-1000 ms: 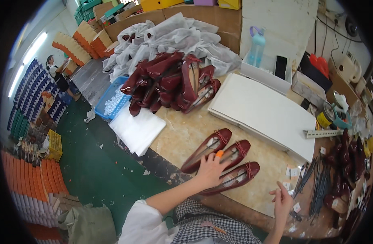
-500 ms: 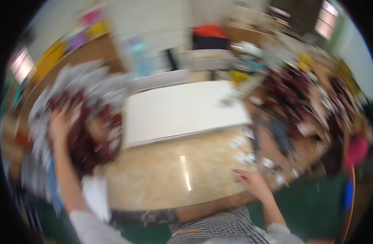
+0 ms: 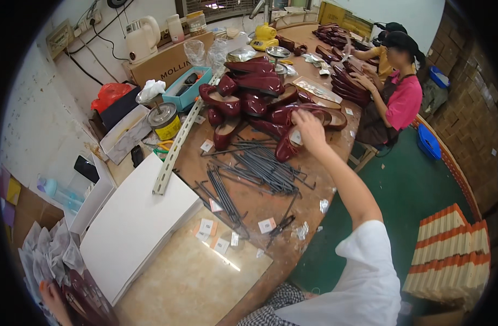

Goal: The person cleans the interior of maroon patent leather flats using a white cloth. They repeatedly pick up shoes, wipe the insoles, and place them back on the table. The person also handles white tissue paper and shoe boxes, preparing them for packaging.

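Burgundy shoes point(image 3: 254, 106) lie heaped at twelve o'clock. Right hand point(image 3: 310, 130), now off the marbled board point(image 3: 186, 282), touches one toward two o'clock; left hand point(image 3: 53, 302) remains beside a second heap point(image 3: 87, 296), eight o'clock. Both grips indeterminable; each heap now has one hand.

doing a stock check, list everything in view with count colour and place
Shoes: many, dark red, heaped beyond the rods and at lower left
Rods: dozens, dark grey, table middle
Flat box or stack: one, white, left of rods
Slotted strip: one, pale, overlapping it
Labels: several, white and orange, near rods
Kettle: one, cream, back left
Plastic bag: one, red, back left
Bottle: one, light blue, left
Phone: one, black, left
Can: one, yellow, left of strip
Co-workers: two, pink and yellow tops, far right
Left hand: one, bare, by lower-left shoes
Right hand: one, bare, on shoe heap
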Demonstrator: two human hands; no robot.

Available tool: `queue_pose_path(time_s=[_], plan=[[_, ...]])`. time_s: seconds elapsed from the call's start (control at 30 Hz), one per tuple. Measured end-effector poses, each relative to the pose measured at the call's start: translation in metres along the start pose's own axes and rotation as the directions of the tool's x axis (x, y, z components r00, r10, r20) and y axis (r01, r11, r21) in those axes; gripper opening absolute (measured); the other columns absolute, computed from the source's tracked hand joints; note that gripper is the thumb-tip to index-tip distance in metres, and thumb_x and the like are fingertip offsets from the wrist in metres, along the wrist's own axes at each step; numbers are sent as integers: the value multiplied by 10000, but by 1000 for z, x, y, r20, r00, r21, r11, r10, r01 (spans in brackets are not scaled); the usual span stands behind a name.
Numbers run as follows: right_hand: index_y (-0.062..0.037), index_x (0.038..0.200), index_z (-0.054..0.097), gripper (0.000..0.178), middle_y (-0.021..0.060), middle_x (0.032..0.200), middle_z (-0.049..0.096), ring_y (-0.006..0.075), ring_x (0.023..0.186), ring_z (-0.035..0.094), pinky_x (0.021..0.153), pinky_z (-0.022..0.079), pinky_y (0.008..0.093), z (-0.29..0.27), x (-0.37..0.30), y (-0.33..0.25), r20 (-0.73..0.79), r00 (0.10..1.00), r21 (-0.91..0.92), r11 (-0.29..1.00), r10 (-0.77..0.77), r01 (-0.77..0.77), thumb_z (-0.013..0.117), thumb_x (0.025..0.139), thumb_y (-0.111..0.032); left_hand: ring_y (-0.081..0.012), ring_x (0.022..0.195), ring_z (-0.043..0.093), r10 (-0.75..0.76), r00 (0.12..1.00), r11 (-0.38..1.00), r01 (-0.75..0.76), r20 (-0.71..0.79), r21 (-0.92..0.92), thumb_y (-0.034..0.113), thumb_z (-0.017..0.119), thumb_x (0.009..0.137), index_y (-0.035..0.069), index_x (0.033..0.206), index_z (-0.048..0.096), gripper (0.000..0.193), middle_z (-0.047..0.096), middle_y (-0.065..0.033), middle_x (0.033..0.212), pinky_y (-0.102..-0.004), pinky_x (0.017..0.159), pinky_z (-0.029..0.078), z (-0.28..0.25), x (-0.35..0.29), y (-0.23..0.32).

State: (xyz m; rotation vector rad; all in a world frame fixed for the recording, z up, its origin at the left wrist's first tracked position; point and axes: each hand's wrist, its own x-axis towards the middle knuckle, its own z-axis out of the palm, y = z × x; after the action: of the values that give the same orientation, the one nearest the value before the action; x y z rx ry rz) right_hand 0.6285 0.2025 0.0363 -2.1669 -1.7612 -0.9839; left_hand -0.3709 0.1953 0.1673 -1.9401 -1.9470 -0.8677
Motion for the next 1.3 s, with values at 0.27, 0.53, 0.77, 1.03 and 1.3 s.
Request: queue_pose_path(time_s=[0.27, 0.53, 0.77, 1.03, 1.3], plan=[[-143, 1004, 655, 229, 112, 770, 663, 278, 772, 664, 676, 518, 405, 37, 55, 86, 356, 935, -81, 996, -4, 35, 492, 845, -116, -318, 1161, 488, 327, 750, 929, -143, 575, -342, 38, 690, 667, 89, 991, 659, 329, 546, -136, 1205, -414, 982, 386, 84, -122, 401], [-76, 1070, 614, 298, 163, 729, 648, 320, 646, 650, 587, 532, 423, -149, -14, -51, 540, 775, 481, 876, -329, 37, 550, 807, -200, -261, 1306, 376, 335, 617, 28, 749, 712, -662, 286, 681, 808, 29, 1400, 334, 733, 367, -179, 1420, -393, 1067, 316, 181, -218, 569], [-36, 1298, 436, 499, 236, 933, 625, 383, 884, 615, 762, 491, 461, -124, -5, -208, 394, 620, 899, 426, -678, -106, 530, 888, -304, -217, 1125, 521, -396, 434, -102, 855, 809, -508, 291, 550, 888, 8, 1253, 460, 471, 544, -114, 1210, -382, 984, 402, 144, -269, 437], [-2, 715, 650, 324, 170, 737, 650, 303, 718, 648, 646, 503, 378, 15, 99, -193, 209, 965, 837, 482, 159, -261, 673, 796, -315, -223, 1201, 477, -583, 404, 32, 879, 705, -477, 333, 505, 905, -6, 1308, 432, 531, 529, -112, 1254, -363, 1013, 373, 103, -311, 283], [-80, 634, 480, 278, 53, 637, 487, 259, 611, 482, 531, 419, 351, -222, -107, -245, -258, 812, 907, 157, -523, 390, 755, 671, -91, -138, 652, 620, -546, 404, 516, 853, 734, -86, 161, 587, 850, -33, 1026, 580, 262, 641, -61, 727, -292, 570, 483, 52, -338, 250]])
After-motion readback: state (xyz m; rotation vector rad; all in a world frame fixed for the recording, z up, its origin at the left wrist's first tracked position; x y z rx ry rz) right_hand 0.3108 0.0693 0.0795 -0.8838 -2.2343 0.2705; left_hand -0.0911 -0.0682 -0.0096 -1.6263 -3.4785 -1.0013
